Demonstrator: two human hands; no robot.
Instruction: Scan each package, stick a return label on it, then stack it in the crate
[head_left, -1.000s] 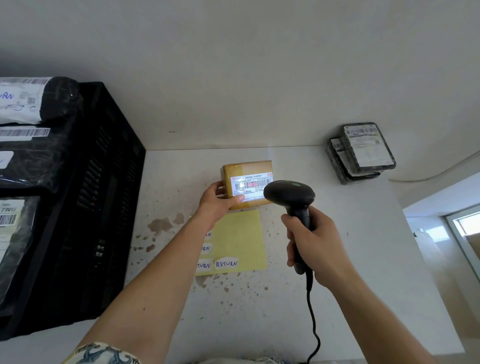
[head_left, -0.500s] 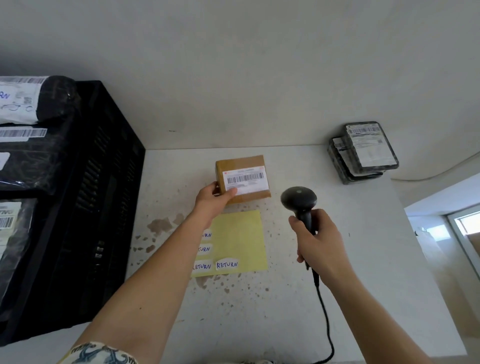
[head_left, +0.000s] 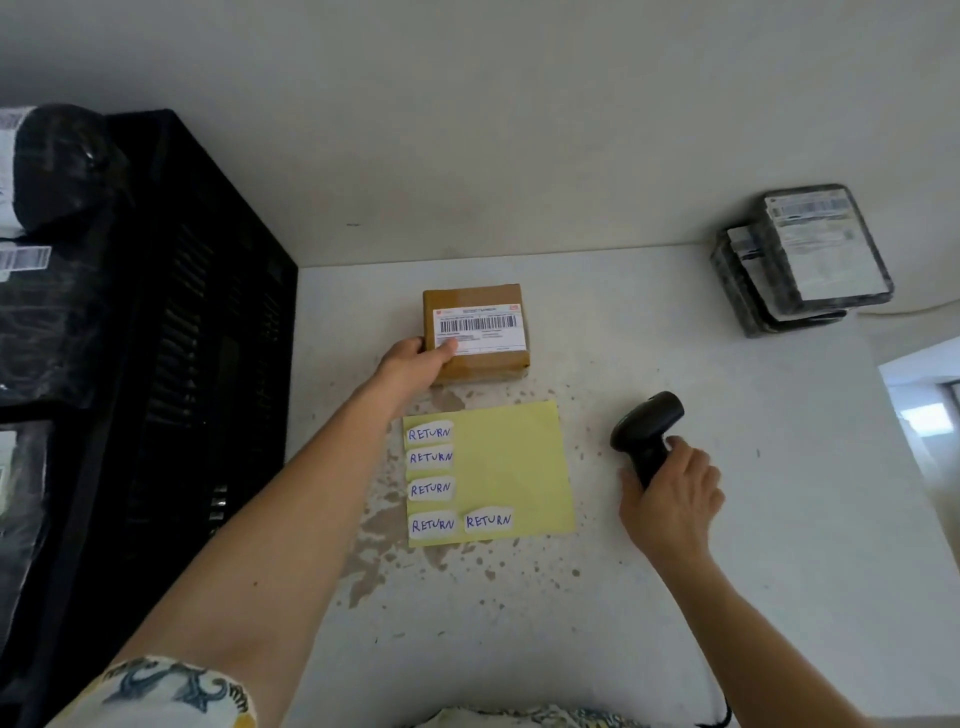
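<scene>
Small brown cardboard package (head_left: 475, 332) with a white barcode label is gripped at its near-left corner by the left hand (head_left: 415, 361); thumb is laid on the label's lower edge, remaining fingers are tucked beneath, out of sight. Package is held at or just above the speckled white tabletop (head_left: 727, 571); contact cannot be told.

Black handheld barcode scanner (head_left: 647, 434) is clasped round its handle by the right hand (head_left: 670, 499), fingers clenched. Scanner head is tilted away from the package, low over the tabletop, to the right of the left fingers.

Just on the near side of the left fingers, a pale yellow backing sheet (head_left: 509, 467) is seen with five white handwritten RETURN stickers (head_left: 430, 457).

Black slatted plastic crate (head_left: 197, 364), holding dark wrapped parcels, is placed well to the left. Two grey wrapped parcels (head_left: 810, 260) are stacked at far right.

Step judged: scan finished, labelling due. Next move calls for the scanner to be set down, freeing the right fingers to peel a sticker and press it onto bare cardboard clear of the barcode.
</scene>
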